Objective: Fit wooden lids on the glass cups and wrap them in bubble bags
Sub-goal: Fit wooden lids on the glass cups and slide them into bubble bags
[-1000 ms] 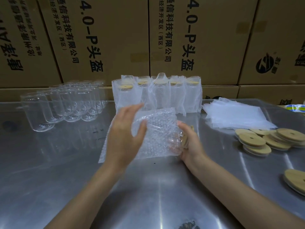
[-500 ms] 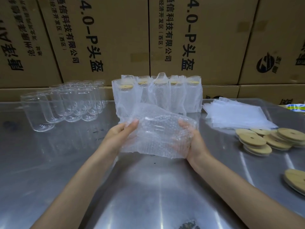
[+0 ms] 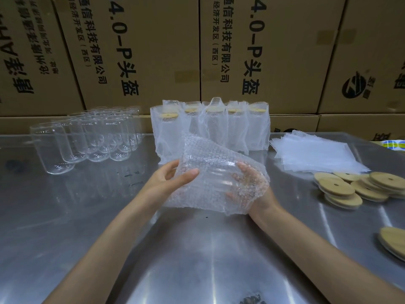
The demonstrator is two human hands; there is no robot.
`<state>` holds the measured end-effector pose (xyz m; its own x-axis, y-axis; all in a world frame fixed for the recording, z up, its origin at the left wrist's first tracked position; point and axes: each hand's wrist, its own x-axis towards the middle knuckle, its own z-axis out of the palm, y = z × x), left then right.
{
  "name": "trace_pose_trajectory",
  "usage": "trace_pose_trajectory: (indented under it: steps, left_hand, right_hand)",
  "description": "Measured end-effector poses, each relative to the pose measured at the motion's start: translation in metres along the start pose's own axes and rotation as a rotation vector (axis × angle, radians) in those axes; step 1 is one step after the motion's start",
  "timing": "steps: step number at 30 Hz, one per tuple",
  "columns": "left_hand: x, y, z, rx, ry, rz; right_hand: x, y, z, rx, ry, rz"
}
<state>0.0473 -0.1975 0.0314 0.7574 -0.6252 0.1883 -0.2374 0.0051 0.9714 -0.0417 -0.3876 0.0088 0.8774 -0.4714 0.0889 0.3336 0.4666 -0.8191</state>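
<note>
Two hands hold a bubble bag [image 3: 215,172] with a glass cup inside it, lying sideways above the steel table [image 3: 197,260]. Left hand [image 3: 168,183] grips the bag's left end, thumb on top; right hand [image 3: 252,185] wraps the right end under the plastic. Wrapped cups [image 3: 219,126] stand behind, bare glass cups [image 3: 87,137] far left, wooden lids [image 3: 350,187] right.

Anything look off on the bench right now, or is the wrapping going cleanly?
Nothing looks damaged or spilled. Only untidiness: the wooden lids lie in a loose, overlapping heap, and one wrapped cup in the back row has its bag top sticking up. The bare glass cups stand upright.
</note>
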Motion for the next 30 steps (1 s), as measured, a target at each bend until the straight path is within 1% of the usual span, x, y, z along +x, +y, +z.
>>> trace_pose_trajectory:
  steps: [3,6,10,14,17,22,26,28,30]
  left_hand:
    - [0.0,-0.001,-0.001,-0.026,-0.023,0.002]
    - [0.0,-0.004,-0.001,-0.07,-0.055,-0.001]
    - [0.001,-0.006,-0.001,-0.127,-0.127,-0.015]
    - [0.003,-0.008,-0.001,-0.15,-0.113,-0.022]
    - [0.003,-0.009,-0.001,-0.161,-0.136,-0.015]
    - [0.003,-0.009,0.001,-0.207,-0.166,-0.026]
    - [0.003,-0.012,0.007,-0.258,-0.101,-0.056]
    - [0.003,-0.013,0.013,-0.378,-0.057,-0.129]
    - [0.001,-0.01,0.019,-0.534,-0.052,-0.18]
  right_hand:
    - [-0.001,-0.002,0.001,-0.025,-0.003,0.01]
    - [-0.001,-0.005,0.001,-0.057,-0.048,0.007]
    - [-0.001,-0.005,0.003,-0.041,-0.089,0.032]
    - [-0.002,-0.008,0.005,-0.056,-0.117,-0.006]
    - [-0.005,-0.012,0.006,-0.091,-0.137,-0.029]
    - [-0.006,-0.016,0.006,-0.177,-0.088,0.02]
    - [-0.007,-0.025,0.007,-0.284,-0.103,-0.009]
    - [-0.006,-0.027,0.003,-0.336,-0.038,-0.051]
    - [-0.006,-0.029,0.0,-0.32,0.094,-0.113]
